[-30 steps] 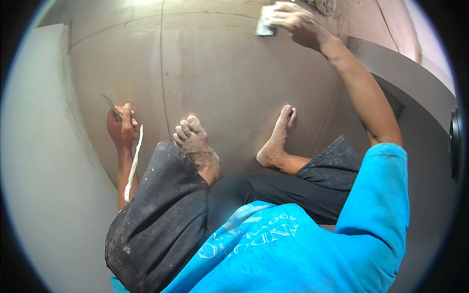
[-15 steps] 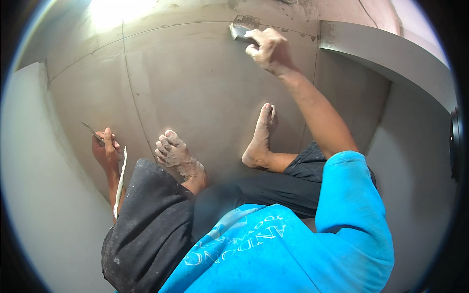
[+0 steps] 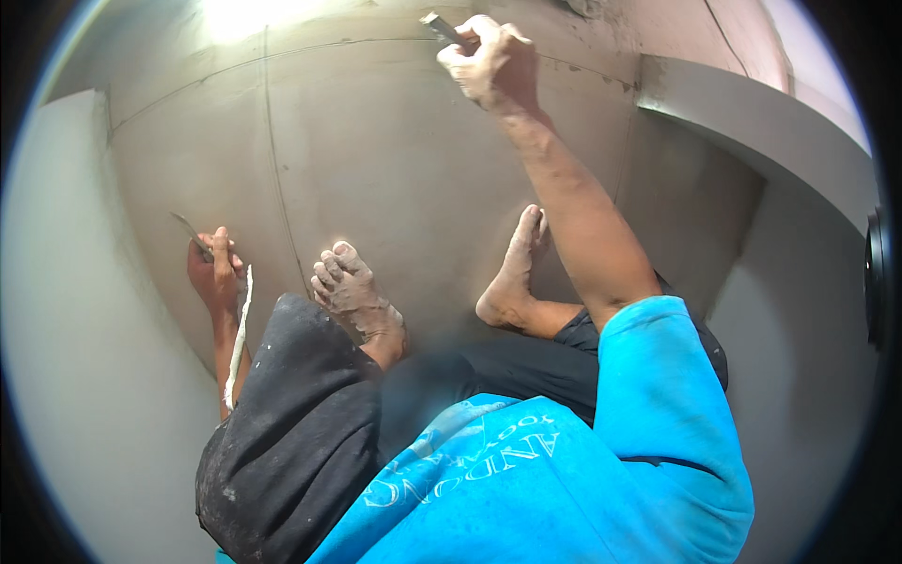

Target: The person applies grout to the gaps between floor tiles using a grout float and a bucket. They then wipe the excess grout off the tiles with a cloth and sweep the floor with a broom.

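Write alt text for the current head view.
A person in a blue shirt holds a dark tool in the right grip, over a seamed grey floor; the left grip holds a thin tool. Both dusty feet are bare.

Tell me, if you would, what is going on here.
A barefoot person is down low over a grey-brown floor. The right hand, stretched far forward, grips a dark tool with a pale edge; whether it touches the floor is unclear. The left hand holds a thin grey tool off to the left. Beside the left forearm shows a long white strip.
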A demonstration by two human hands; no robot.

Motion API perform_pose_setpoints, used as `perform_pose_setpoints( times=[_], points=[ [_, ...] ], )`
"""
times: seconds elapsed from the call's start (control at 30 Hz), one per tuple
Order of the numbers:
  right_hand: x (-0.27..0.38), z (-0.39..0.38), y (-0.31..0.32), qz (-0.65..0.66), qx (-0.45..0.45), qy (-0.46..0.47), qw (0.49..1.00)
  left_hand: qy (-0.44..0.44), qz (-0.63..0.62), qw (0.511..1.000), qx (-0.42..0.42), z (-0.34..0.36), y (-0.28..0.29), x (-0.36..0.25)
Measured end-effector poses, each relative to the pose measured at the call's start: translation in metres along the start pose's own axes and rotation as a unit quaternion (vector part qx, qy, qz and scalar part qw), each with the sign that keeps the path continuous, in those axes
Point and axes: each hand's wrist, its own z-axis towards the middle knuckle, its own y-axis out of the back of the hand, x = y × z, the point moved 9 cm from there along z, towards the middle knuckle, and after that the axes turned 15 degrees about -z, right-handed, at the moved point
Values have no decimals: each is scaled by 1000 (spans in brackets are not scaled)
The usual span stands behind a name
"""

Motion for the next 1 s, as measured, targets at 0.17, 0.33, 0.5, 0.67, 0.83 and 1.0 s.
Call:
perform_pose_setpoints(
  times=[0.17,0.33,0.5,0.67,0.83,1.0],
  points=[
    [36,-10,-17,16,110,202,973,4,-7,1000,-7,1,4,3],
    [34,-3,-3,22,-12,128,992,3,-5,1000,-6,1,3,1],
    [54,-4,-3,107,-16,171,979,25,-12,1000,-15,0,3,3],
    [76,-10,-36,-3,145,274,951,14,-17,1000,1,0,1,2],
    [62,1,-16,53,42,148,987,1,3,1000,0,1,2,-1],
    [62,-1,-9,75,52,149,985,16,3,1000,-8,1,2,0]
  ],
)
